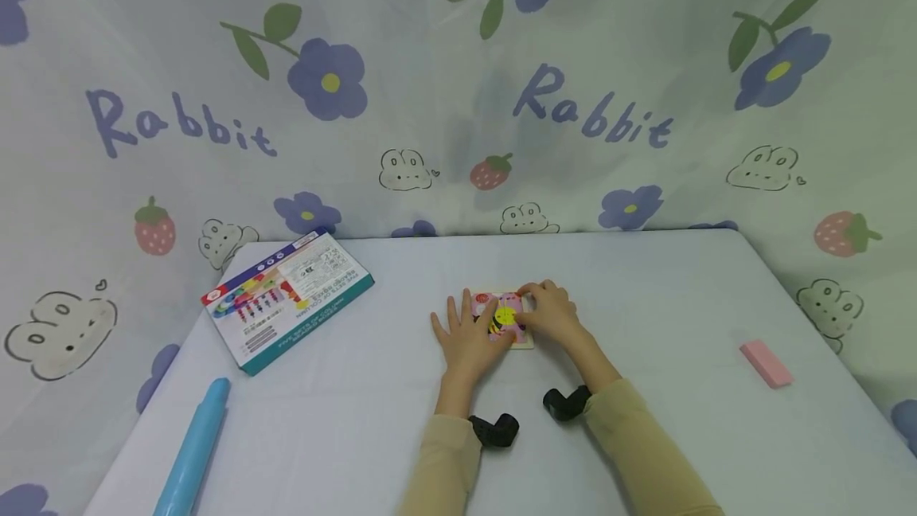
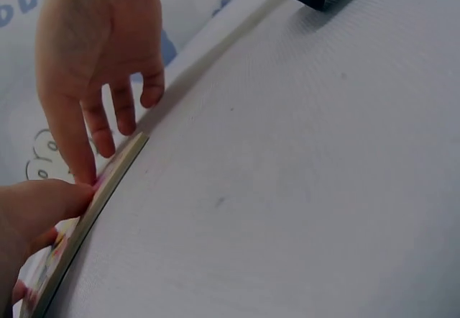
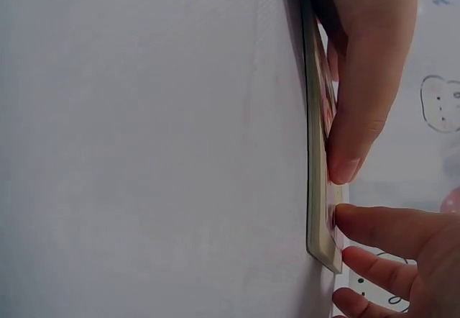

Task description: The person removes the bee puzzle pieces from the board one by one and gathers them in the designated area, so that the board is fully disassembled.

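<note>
A small wooden bee puzzle board with a pink and yellow picture lies flat near the middle of the white table. Over its left part spreads my left hand, fingers apart, with the thumb resting on the picture face. From the other side my right hand touches the board's right part with thumb and index finger, seen also in the right wrist view by a fingertip pressed on the face. Its other fingers hang loosely. Part of the picture is hidden beneath the hands.
A boxed toy set lies at the back left. In front of it is a light blue tube. A pink block sits at the right. Behind the table hangs a patterned cloth. Black devices are worn on both wrists.
</note>
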Motion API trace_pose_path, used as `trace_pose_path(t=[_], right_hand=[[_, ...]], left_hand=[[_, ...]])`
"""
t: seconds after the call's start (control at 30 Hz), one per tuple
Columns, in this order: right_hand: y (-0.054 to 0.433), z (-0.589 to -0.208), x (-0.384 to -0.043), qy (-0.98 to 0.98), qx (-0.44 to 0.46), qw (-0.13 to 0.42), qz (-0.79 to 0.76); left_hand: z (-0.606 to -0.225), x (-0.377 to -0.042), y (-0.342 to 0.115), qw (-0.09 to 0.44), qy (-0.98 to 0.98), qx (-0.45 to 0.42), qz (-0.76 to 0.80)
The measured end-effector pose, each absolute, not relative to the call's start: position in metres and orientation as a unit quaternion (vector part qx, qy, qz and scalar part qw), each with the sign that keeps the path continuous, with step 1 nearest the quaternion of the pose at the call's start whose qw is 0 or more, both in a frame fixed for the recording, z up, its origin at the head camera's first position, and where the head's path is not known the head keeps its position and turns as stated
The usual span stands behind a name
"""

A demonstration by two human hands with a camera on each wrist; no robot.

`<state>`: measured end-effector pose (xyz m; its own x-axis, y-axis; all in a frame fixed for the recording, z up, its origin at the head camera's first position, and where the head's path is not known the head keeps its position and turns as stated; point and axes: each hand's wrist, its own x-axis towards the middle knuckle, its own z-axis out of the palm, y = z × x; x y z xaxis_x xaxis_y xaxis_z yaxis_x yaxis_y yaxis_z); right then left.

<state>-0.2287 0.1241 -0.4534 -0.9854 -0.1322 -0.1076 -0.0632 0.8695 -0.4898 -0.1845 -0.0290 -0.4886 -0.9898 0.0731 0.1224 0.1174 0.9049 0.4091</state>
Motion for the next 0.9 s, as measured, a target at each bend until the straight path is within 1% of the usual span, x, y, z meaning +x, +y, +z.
trace_pose_path(t=[0.1,0.3,0.6,0.7,0.83,0.9], right_hand=[[0.123,-0.451,-0.23,0.963,-0.045,0.08,-0.252],[0.123,-0.447,-0.236,0.961,-0.051,0.105,-0.249],[0.123,-0.449,-0.249,0.949,-0.075,0.123,-0.28],[0.124,-0.451,-0.249,0.946,-0.078,0.116,-0.292],[0.125,-0.451,-0.246,0.945,-0.076,0.089,-0.304],[0.125,-0.449,-0.244,0.948,-0.077,0.085,-0.298]], left_hand=[[-0.488,-0.185,-0.028,0.047,-0.975,-0.042,-0.212],[-0.487,-0.187,-0.028,0.012,-0.978,-0.027,-0.208],[-0.484,-0.19,-0.026,0.008,-0.978,-0.005,-0.208],[-0.485,-0.191,-0.026,0.001,-0.978,-0.003,-0.209],[-0.486,-0.191,-0.026,0.001,-0.977,-0.009,-0.212],[-0.486,-0.19,-0.027,0.005,-0.977,-0.011,-0.213]])
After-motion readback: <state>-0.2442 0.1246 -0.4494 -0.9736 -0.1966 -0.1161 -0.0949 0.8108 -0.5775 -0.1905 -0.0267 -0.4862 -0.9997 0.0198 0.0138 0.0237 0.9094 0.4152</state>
